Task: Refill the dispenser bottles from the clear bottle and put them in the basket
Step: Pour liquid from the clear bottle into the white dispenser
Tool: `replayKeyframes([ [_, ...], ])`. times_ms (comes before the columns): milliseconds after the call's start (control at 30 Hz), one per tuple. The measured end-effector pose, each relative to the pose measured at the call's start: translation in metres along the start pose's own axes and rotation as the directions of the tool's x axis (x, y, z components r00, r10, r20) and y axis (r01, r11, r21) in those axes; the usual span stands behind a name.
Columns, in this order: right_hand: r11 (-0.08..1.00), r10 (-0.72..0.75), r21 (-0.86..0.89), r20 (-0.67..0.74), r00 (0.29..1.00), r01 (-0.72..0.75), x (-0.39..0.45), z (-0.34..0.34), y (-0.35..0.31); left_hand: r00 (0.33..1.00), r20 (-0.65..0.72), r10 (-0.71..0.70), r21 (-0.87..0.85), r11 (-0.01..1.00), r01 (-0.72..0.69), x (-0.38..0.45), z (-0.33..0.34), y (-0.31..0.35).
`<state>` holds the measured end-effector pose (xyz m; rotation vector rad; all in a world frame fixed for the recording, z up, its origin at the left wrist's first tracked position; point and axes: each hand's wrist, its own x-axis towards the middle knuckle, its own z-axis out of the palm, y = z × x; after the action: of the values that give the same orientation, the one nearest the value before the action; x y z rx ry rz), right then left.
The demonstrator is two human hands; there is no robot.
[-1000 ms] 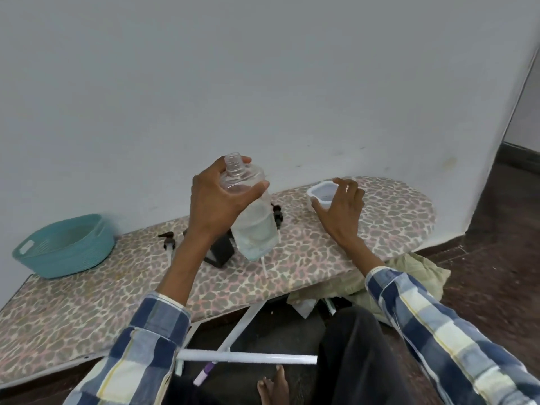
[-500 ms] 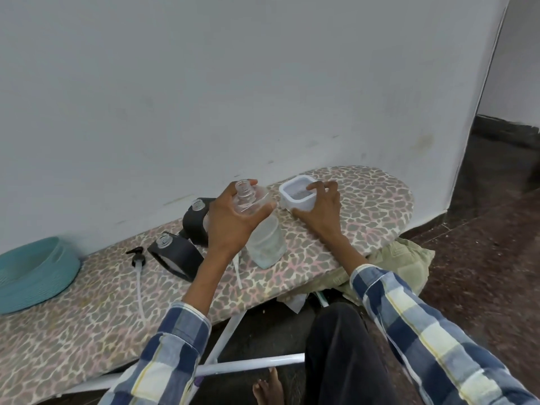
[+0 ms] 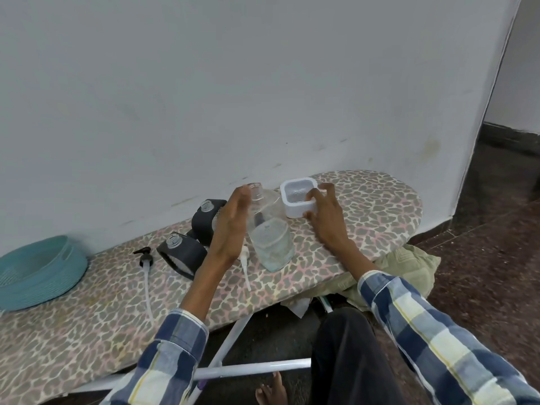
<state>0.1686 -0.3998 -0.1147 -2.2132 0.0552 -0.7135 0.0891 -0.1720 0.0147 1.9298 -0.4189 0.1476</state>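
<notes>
Released by the left hand (image 3: 230, 226), now spread open beside it, the clear plastic bottle (image 3: 270, 232) was stood on the leopard-print ironing board (image 3: 365, 229); the right hand (image 3: 324, 211), fingers loosely curled, held nothing beside the white square container (image 3: 298, 200); refilling was judged pending.

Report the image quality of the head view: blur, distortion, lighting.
Head view: the left hand is motion-blurred, its fingers smeared beside the clear bottle; the right hand by the white container is slightly soft. Wide-angle distortion bows the ironing board and tilts the wall edge. Lighting is soft and even, without hard shadows or strong glare.
</notes>
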Motion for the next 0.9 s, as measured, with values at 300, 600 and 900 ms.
replayKeyframes([
  [300, 0.443, 0.125, 0.792, 0.409, 0.904, -0.42, 0.019, -0.007, -0.006, 0.984, -0.169, -0.048, -0.006, 0.999, 0.047, 0.056, -0.03, -0.018],
  [600, 0.169, -0.166, 0.775, 0.631, 0.758, -0.609, 0.048, -0.009, -0.04, 0.989, 0.066, -0.132, 0.123, 0.985, 0.123, 0.1, -0.033, -0.023],
  [900, 0.375, -0.058, 0.76, 0.59, 0.805, -0.53, 0.031, -0.011, -0.068, 0.935, -0.356, 0.014, 0.073, 0.997, 0.013, 0.077, -0.024, -0.031],
])
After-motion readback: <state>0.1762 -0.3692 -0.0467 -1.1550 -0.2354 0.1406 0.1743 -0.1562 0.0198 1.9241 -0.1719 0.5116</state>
